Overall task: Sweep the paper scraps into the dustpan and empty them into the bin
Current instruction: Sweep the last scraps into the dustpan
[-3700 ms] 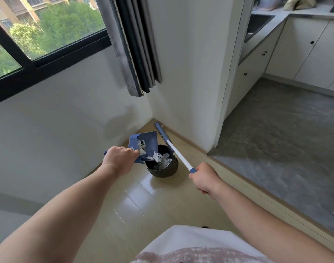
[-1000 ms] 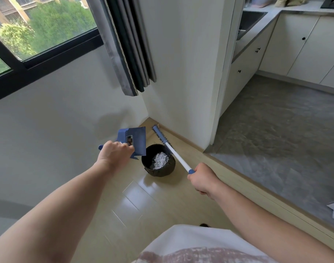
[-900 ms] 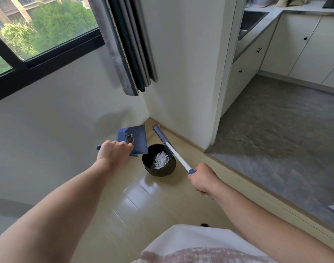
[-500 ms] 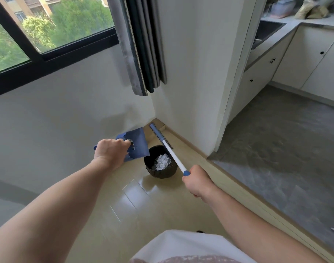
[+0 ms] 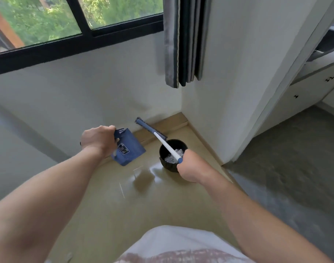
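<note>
My left hand [image 5: 97,140] grips the handle of a blue dustpan [image 5: 129,149], which hangs tilted left of the bin with its underside and a label facing me. A small round black bin [image 5: 167,165] stands on the floor near the wall corner, with white paper scraps [image 5: 171,157] inside. My right hand [image 5: 191,168] holds the white handle of a blue-headed broom [image 5: 158,137]. The handle crosses over the bin and the head [image 5: 143,124] rests by the skirting. No scraps show on the dustpan.
White walls meet in a corner right behind the bin. A grey curtain [image 5: 185,40] hangs above it under a black-framed window [image 5: 76,44]. A grey kitchen floor [image 5: 287,168] and white cabinets [image 5: 310,92] lie to the right. Beige floor [image 5: 143,202] stretches toward me.
The dustpan, tipped over the bin and shedding scraps 3.7 s ago, has swung left and down, away from the bin. The view has turned left; my right hand moved closer over the bin.
</note>
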`<act>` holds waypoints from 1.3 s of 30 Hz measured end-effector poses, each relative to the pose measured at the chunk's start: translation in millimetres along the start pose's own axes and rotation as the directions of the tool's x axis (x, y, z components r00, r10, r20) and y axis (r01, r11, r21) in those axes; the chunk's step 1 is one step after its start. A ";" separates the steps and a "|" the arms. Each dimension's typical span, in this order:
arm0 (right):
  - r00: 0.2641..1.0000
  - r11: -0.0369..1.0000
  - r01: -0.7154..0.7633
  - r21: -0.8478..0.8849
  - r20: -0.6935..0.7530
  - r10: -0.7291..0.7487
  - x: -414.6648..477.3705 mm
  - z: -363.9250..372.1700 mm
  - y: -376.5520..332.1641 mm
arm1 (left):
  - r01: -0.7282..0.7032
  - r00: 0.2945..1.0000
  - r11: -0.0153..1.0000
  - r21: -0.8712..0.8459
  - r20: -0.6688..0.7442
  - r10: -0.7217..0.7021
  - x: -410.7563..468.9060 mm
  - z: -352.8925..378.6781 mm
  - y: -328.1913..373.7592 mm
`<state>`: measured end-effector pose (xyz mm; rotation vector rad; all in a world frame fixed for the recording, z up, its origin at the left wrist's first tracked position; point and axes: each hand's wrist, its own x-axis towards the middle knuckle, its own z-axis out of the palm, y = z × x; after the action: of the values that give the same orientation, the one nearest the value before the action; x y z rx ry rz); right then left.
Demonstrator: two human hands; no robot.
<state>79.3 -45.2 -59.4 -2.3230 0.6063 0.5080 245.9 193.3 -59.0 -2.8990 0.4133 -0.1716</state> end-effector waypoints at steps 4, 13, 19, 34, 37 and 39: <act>0.994 0.983 0.077 -0.169 0.093 -0.061 12.7 18.5 -26.8 | 0.208 0.973 0.977 -0.040 0.106 -0.203 -43.5 12.1 -33.7; 0.918 0.929 0.250 -0.274 0.371 -0.138 1.2 90.6 -67.2 | 0.547 0.804 0.836 -0.033 0.297 -0.515 -172.1 70.3 -101.3; 0.860 0.877 0.303 -0.374 0.504 -0.082 -14.6 160.5 -97.0 | 0.660 0.683 0.751 -0.023 0.435 -0.587 -267.2 117.0 -139.5; 0.811 0.746 0.408 -0.527 0.584 -0.031 -78.9 345.2 -200.8 | 0.817 0.466 0.576 0.005 0.583 -0.666 -453.1 172.6 -262.3; 0.810 0.749 0.421 -0.512 0.584 -0.056 -86.5 369.7 -223.9 | 0.847 0.433 0.532 -0.001 0.583 -0.688 -471.0 176.3 -286.8; 0.806 0.732 0.445 -0.516 0.586 -0.077 -87.9 386.9 -241.4 | 0.855 0.423 0.518 0.003 0.572 -0.702 -475.6 178.3 -304.6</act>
<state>65.7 407.6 -161.5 -2.6298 -0.2420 1.3250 -102.0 649.6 -205.6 -2.9582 -1.1763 0.5869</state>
